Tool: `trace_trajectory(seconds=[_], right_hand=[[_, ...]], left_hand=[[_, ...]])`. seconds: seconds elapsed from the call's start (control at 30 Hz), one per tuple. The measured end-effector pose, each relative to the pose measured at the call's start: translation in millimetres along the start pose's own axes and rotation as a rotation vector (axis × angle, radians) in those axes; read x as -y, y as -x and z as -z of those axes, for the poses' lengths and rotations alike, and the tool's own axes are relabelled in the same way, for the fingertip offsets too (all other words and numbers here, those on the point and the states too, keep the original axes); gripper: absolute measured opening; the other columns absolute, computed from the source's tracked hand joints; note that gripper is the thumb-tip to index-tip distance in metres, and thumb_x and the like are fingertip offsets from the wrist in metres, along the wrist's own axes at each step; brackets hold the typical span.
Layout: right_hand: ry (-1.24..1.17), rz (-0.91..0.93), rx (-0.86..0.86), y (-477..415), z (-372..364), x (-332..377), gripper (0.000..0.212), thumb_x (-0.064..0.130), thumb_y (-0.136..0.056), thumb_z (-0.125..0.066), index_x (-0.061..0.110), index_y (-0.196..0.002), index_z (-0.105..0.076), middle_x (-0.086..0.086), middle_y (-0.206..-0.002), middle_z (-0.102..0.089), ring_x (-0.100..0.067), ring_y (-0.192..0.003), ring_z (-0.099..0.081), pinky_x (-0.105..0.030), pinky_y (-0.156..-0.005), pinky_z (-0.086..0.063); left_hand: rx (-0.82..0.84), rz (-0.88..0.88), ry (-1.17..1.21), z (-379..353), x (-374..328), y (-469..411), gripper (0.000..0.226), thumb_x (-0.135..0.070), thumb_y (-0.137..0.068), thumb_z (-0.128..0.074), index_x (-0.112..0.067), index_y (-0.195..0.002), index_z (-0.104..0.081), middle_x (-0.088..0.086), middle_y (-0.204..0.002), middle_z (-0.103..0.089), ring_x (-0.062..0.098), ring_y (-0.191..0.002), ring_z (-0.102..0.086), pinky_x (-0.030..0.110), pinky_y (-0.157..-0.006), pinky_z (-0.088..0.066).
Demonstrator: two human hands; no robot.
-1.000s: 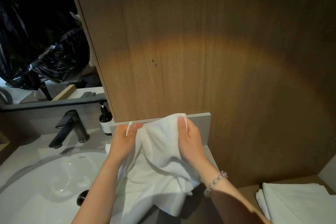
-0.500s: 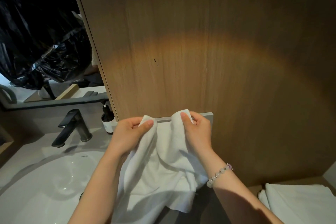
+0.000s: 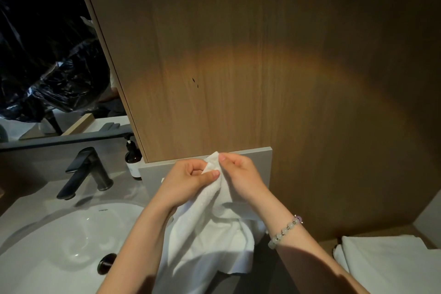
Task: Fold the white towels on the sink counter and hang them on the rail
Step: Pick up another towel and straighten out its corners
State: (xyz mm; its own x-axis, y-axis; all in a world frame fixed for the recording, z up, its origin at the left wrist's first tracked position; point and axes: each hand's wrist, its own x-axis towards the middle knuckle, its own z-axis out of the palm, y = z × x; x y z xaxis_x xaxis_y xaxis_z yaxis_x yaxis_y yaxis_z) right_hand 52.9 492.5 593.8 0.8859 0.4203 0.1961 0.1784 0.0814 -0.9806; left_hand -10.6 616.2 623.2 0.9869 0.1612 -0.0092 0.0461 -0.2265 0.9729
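A pale grey worktop (image 3: 21,200) carries a white basin (image 3: 59,246), with a dark tap (image 3: 86,172) behind the basin and a brown pump bottle (image 3: 133,160) behind and to the right of it. A mirror (image 3: 47,55) rises behind the basin, and a wood panel (image 3: 262,55) and a grey ledge (image 3: 260,157) stand to the right of it. Folded towels (image 3: 393,262) lie far to the right of the basin. Half a second ago the hands were apart, each holding a corner; now they have come together, so the corners meet. The white towel (image 3: 210,234) hangs just right of the basin, its top bunched between the hands. The left hand (image 3: 188,181) pinches it with curled fingers and thumb, and the right hand (image 3: 241,174), above a beaded bracelet (image 3: 286,228), pinches the same top edge.
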Motion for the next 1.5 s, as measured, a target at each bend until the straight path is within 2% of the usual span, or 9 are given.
trace_trajectory(seconds=[0.23, 0.43, 0.6, 0.8, 1.03, 1.13, 1.27, 1.4, 1.5], right_hand=[[-0.002, -0.052, -0.091, 0.1, 0.0, -7.2, 0.036, 0.018, -0.098, -0.047, -0.014, -0.09, -0.062, -0.03, -0.084, -0.064, -0.017, -0.076, -0.05, -0.03, -0.071, -0.041], [0.079, -0.058, -0.201, 1.3, -1.0, -9.8, 0.034, 0.019, -0.098, -0.046, 0.001, -0.07, -0.056, -0.001, -0.062, -0.039, -0.012, -0.061, -0.035, -0.029, -0.061, -0.029], [0.072, -0.052, -0.14, 3.3, -11.6, -6.7, 0.026, 0.011, -0.097, -0.046, 0.004, -0.101, -0.07, -0.002, -0.092, -0.07, -0.01, -0.085, -0.06, -0.019, -0.075, -0.044], [-0.231, -0.138, -0.117, 8.2, -0.1, -9.7, 0.031, 0.002, -0.099, -0.037, 0.009, -0.098, -0.068, 0.0, -0.09, -0.071, 0.0, -0.079, -0.066, -0.01, -0.071, -0.049], [-0.355, -0.131, -0.129, 10.7, 1.2, -13.9, 0.023, 0.009, -0.095, -0.05, 0.017, -0.086, -0.07, -0.004, -0.089, -0.073, -0.009, -0.086, -0.066, -0.017, -0.079, -0.05], [-0.342, -0.112, -0.158, 10.4, 4.0, -16.1, 0.019, 0.007, -0.095, -0.05, 0.008, -0.089, -0.068, -0.025, -0.095, -0.068, -0.014, -0.088, -0.064, -0.023, -0.087, -0.048], [-0.374, -0.163, -0.191, 7.2, 9.3, -19.7, 0.02, 0.009, -0.098, -0.046, 0.014, -0.098, -0.066, -0.014, -0.106, -0.068, -0.022, -0.104, -0.062, -0.031, -0.097, -0.045], [-0.354, -0.177, -0.156, 7.2, 17.6, -18.7, 0.022, 0.013, -0.098, -0.045, 0.01, -0.105, -0.065, -0.014, -0.109, -0.068, -0.026, -0.108, -0.062, -0.039, -0.1, -0.046], [-0.287, -0.165, -0.092, 6.2, 22.9, -16.8, 0.03, 0.015, -0.098, -0.046, 0.0, -0.12, -0.06, -0.014, -0.118, -0.065, -0.025, -0.116, -0.058, -0.042, -0.107, -0.04]], left_hand=[[-0.188, -0.026, -0.114, -6.3, 2.8, -6.9, 0.02, -0.023, -0.069, -0.073, -0.017, -0.055, -0.06, -0.004, -0.053, -0.051, 0.011, -0.053, -0.042, 0.024, -0.057, -0.033], [-0.579, -0.143, -0.293, -9.1, 1.7, -9.5, 0.029, -0.015, -0.081, -0.068, -0.016, -0.054, -0.059, -0.014, -0.036, -0.048, 0.001, -0.04, -0.045, 0.01, -0.043, -0.033], [-0.715, -0.177, -0.402, -31.0, 0.2, -5.4, 0.02, -0.024, -0.082, -0.067, -0.016, -0.066, -0.073, -0.005, -0.056, -0.065, 0.015, -0.058, -0.061, 0.021, -0.055, -0.039], [-0.378, -0.122, -0.467, -43.3, 5.1, -3.3, 0.032, -0.008, -0.091, -0.047, -0.015, -0.116, -0.067, 0.001, -0.112, -0.06, 0.017, -0.108, -0.054, 0.013, -0.078, -0.03], [-0.132, -0.052, -0.415, -49.6, 3.7, -6.9, 0.043, 0.007, -0.083, -0.038, -0.009, -0.117, -0.059, -0.003, -0.091, -0.041, 0.019, -0.104, -0.044, 0.018, -0.076, -0.031], [-0.058, -0.034, -0.371, -48.5, 2.5, -6.0, 0.053, 0.011, -0.083, -0.037, -0.008, -0.13, -0.052, -0.002, -0.104, -0.047, 0.017, -0.111, -0.044, 0.016, -0.088, -0.033], [0.038, 0.043, -0.119, -42.0, 0.9, -1.6, 0.061, 0.015, -0.084, -0.033, -0.014, -0.137, -0.043, -0.007, -0.114, -0.055, 0.0, -0.095, -0.05, 0.009, -0.077, -0.042], [-0.05, -0.059, -0.015, -26.7, 12.6, -8.9, 0.037, 0.006, -0.089, -0.047, -0.021, -0.113, -0.058, -0.009, -0.099, -0.063, 0.007, -0.097, -0.056, 0.009, -0.082, -0.043], [-0.266, -0.29, -0.366, -8.8, 16.9, -18.6, 0.03, -0.013, -0.082, -0.07, -0.031, -0.099, -0.053, -0.016, -0.102, -0.054, -0.002, -0.094, -0.05, 0.002, -0.074, -0.035]])
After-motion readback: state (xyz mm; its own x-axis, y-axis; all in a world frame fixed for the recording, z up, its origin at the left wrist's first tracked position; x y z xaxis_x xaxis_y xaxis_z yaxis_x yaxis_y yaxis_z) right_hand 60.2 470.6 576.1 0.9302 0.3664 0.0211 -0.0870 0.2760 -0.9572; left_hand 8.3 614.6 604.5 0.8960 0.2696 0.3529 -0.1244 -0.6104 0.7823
